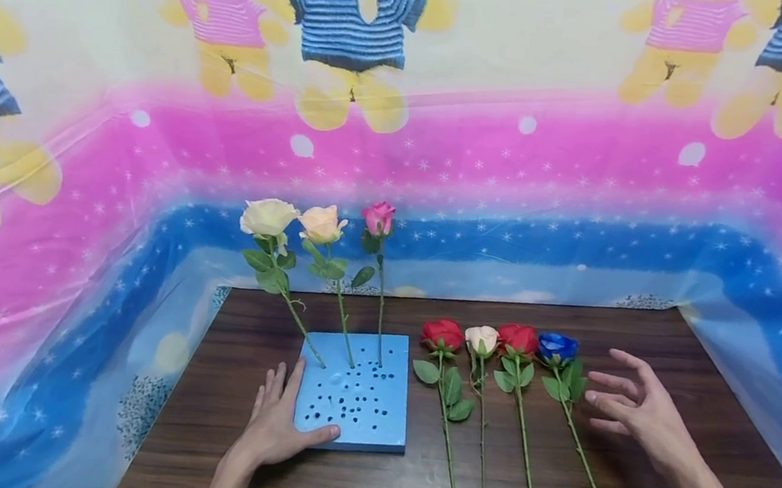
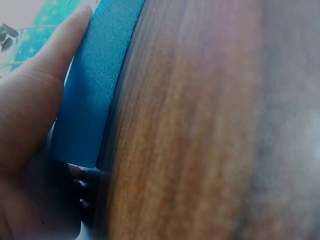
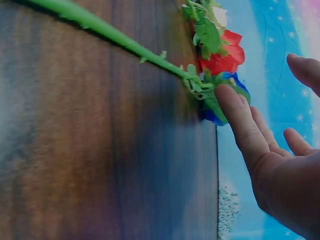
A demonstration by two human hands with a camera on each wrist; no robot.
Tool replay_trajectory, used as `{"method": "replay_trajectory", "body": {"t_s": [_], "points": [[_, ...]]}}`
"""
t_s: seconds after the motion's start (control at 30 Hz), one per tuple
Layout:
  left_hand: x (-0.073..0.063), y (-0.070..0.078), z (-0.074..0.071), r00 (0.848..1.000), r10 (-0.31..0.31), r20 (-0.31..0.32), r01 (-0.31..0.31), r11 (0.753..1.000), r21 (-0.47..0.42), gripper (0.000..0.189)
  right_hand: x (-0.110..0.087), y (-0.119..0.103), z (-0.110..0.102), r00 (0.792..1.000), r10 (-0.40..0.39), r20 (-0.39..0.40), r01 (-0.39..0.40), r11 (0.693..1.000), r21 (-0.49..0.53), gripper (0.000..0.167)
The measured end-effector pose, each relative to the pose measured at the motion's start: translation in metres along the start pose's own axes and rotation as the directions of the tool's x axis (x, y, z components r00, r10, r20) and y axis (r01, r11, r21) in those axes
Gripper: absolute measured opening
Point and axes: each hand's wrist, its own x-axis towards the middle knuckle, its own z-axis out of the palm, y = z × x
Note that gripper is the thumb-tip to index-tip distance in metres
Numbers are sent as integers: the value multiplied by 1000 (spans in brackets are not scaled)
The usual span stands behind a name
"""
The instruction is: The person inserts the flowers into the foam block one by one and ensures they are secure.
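My left hand point(image 1: 272, 424) rests against the left side of a blue foam block point(image 1: 349, 432), thumb on its near edge. In the left wrist view the thumb lies along the block's side point(image 2: 95, 90). Three roses stand in the block's holes: a white rose point(image 1: 267, 218), a peach rose point(image 1: 322, 224) and a pink rose point(image 1: 379, 217); the white one leans left. My right hand point(image 1: 653, 427), fingers spread and holding nothing, hovers right of a blue rose point(image 1: 557, 346) lying on the table. In the right wrist view its fingers are near that rose's leaves point(image 3: 192, 82).
Left of the blue rose lie a red rose point(image 1: 518, 340), a cream rose point(image 1: 481, 340) and another red rose point(image 1: 443, 334), stems toward me. All are on a dark wooden table point(image 1: 702, 376). A bear-patterned sheet point(image 1: 488, 158) hangs behind and beside it.
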Motion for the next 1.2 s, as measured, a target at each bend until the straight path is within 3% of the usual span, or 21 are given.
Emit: {"method": "replay_trajectory", "body": {"t_s": [0.2, 0.4, 0.7, 1.0, 1.2], "points": [[2, 0, -1, 1000, -2, 0, 2, 1000, 5, 139, 0, 5, 1, 997, 72, 19, -72, 997, -9, 98], [3, 1, -3, 1000, 1, -1, -1, 1000, 7, 139, 0, 7, 1, 990, 129, 62, -128, 992, -17, 94], [4, 1, -2, 1000, 5, -5, -5, 1000, -4, 139, 3, 7, 5, 957, 286, 50, -276, 949, -156, 86], [3, 0, 1, 1000, 0, 2, 0, 1000, -3, 140, -2, 15, 9, 934, 344, 100, -323, 929, -181, 91], [2, -1, 2, 1000, -3, -4, 3, 1000, -3, 140, -2, 20, 11, 925, 368, 93, -341, 914, -221, 90]]}}
